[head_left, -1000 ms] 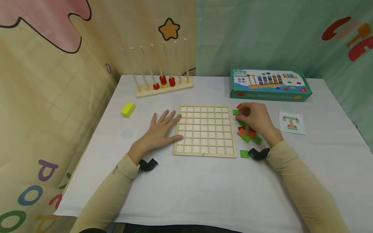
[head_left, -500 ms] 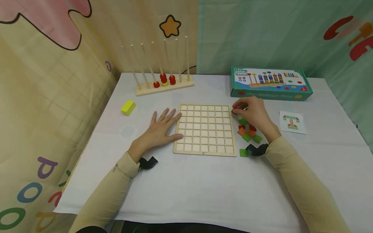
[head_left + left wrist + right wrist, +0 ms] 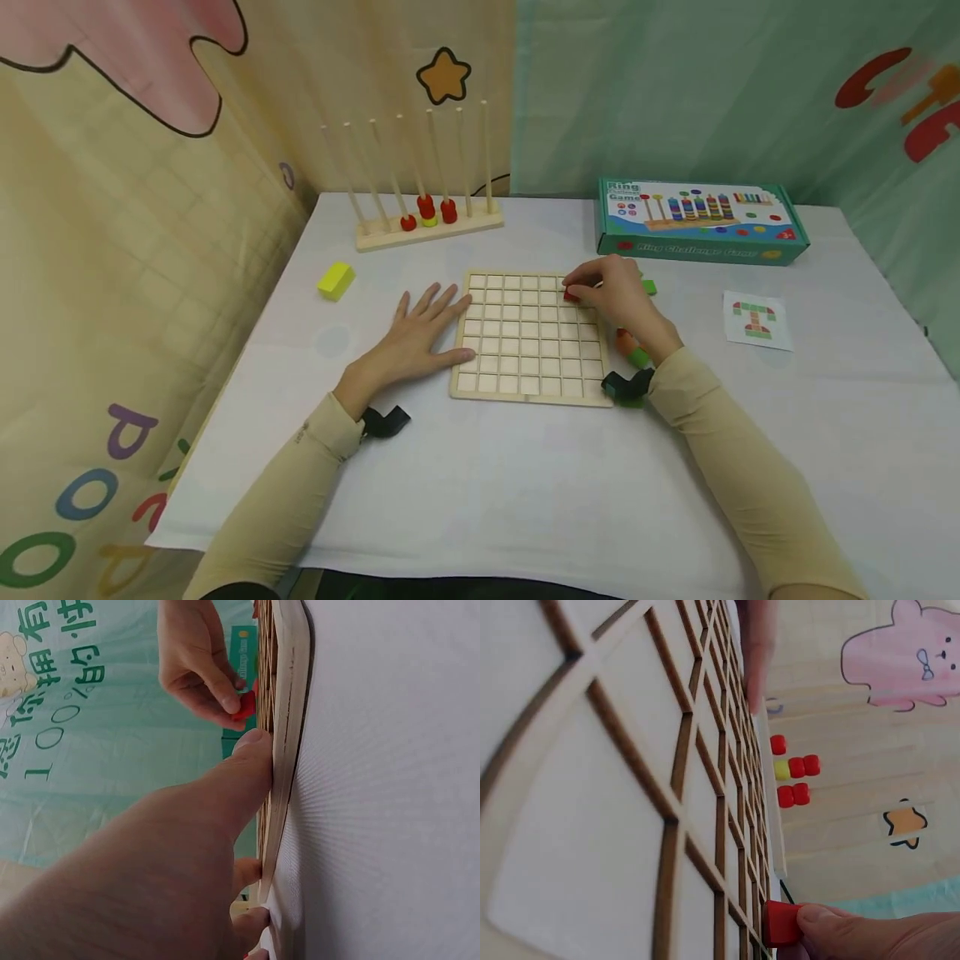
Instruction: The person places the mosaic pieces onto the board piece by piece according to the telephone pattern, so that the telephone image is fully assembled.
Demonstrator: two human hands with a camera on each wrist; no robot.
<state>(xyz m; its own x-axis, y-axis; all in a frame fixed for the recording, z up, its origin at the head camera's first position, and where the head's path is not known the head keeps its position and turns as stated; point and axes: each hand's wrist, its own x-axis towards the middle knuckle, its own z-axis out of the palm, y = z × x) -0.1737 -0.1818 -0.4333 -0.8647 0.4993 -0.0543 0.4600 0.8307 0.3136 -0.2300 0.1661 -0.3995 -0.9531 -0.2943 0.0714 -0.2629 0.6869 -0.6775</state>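
Tile [image 3: 781, 924] pinched in our right hand [image 3: 624, 293]; we should square it before letting go, spread left hand [image 3: 414, 342] steadying the board [image 3: 517, 346]

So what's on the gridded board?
The left hand touches the board at left; the right hand pinches a red piece over its far-right part. Cells underneath are hidden.
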